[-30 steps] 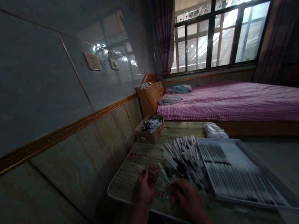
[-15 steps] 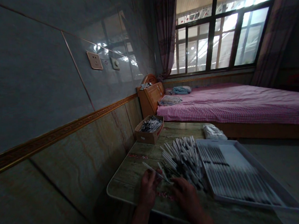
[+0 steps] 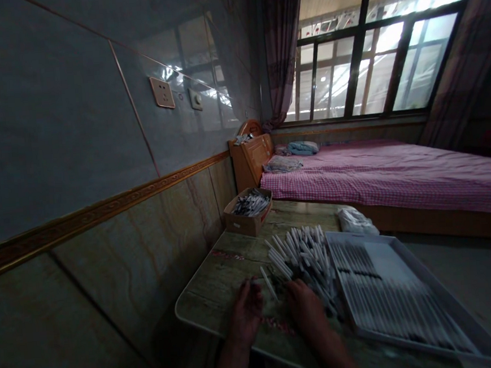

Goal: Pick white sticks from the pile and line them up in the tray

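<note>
A loose heap of white pen-like sticks with dark ends (image 3: 305,264) lies on a wood-patterned folding table (image 3: 218,271). My right hand (image 3: 307,309) rests at the heap's near edge, its fingers among the dark ends. My left hand (image 3: 247,311) is just left of the heap, fingers curled upward. A single white stick (image 3: 268,283) lies between my hands. Whether my left hand holds anything is hidden by its fingers. To the right, a white tray (image 3: 341,267) holds sticks laid in neat parallel rows.
A cardboard box of pens (image 3: 248,212) stands at the table's far end, and a white plastic bag (image 3: 357,222) lies beyond the tray. A tiled wall runs along the left side. A pink checked bed (image 3: 390,181) stands behind the table.
The white stick that crossed in front of my left hand half a second ago no longer shows there. My hands have drawn closer to the heap, and the view has shifted slightly.
</note>
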Demonstrator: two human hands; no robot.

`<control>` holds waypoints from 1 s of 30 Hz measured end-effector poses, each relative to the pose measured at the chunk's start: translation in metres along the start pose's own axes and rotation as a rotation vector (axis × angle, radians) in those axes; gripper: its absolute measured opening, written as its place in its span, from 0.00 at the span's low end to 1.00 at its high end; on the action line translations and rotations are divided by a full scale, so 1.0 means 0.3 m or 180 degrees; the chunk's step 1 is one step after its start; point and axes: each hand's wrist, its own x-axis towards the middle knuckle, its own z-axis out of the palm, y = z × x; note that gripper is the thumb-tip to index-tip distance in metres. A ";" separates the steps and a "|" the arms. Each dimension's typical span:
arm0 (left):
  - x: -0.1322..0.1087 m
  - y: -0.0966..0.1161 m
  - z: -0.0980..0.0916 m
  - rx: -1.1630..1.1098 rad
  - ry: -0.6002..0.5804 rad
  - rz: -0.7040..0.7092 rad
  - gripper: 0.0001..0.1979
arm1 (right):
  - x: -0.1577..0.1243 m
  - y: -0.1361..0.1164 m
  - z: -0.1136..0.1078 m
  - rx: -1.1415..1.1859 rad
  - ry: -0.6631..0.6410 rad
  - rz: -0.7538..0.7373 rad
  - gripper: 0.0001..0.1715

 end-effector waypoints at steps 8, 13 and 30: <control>-0.003 -0.020 -0.011 0.0089 -0.0211 0.0201 0.09 | 0.030 -0.057 0.015 -0.1127 -0.0192 -0.0224 0.16; 0.000 -0.026 -0.011 0.0193 -0.0213 0.0236 0.10 | 0.017 -0.005 0.046 -0.0569 0.0239 -0.0308 0.13; -0.029 -0.051 0.005 0.1076 -0.0615 0.0491 0.19 | 0.009 0.011 0.069 0.3437 0.0684 0.0517 0.14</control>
